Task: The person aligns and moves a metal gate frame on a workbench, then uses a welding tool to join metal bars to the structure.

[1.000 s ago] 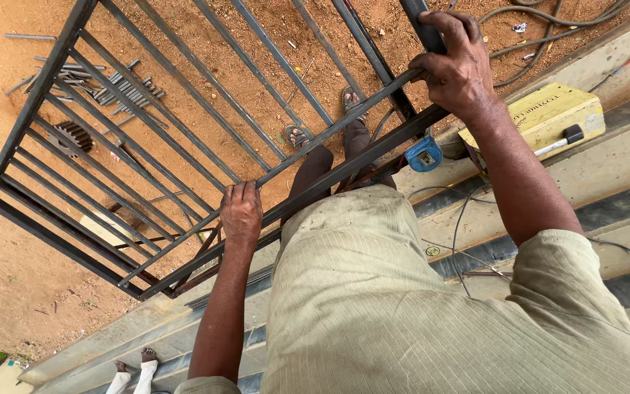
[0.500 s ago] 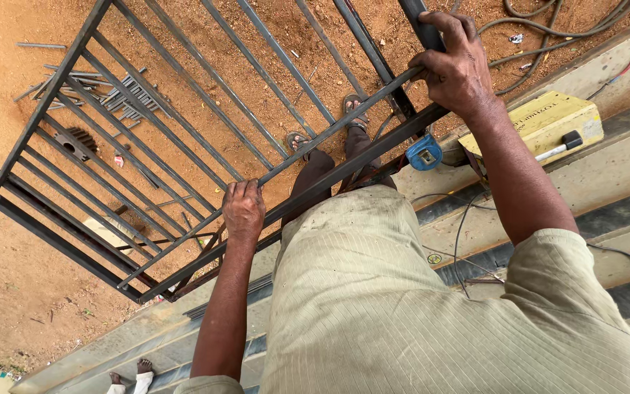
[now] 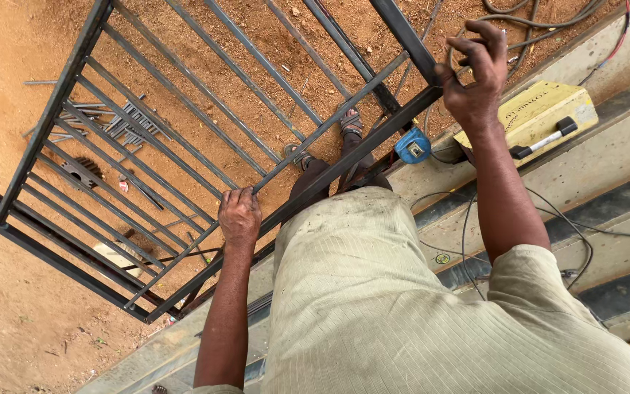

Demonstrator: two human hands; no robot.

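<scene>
1. The left hand [image 3: 239,217] is clamped on a thin cross bar of the metal gate [image 3: 184,138], steadying it.
2. The right hand [image 3: 475,80] is closed around the thick frame corner (a lift or shift looks under way); the next move needs both grips firm.
3. The gate, dark with slim parallel bars, hangs tilted over the dirt ground [image 3: 9,87].

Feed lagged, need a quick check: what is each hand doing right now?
Left hand: closed around a thin bar of the metal grille.
Right hand: fingers curled on the grille's thick frame bar, holding it.
</scene>
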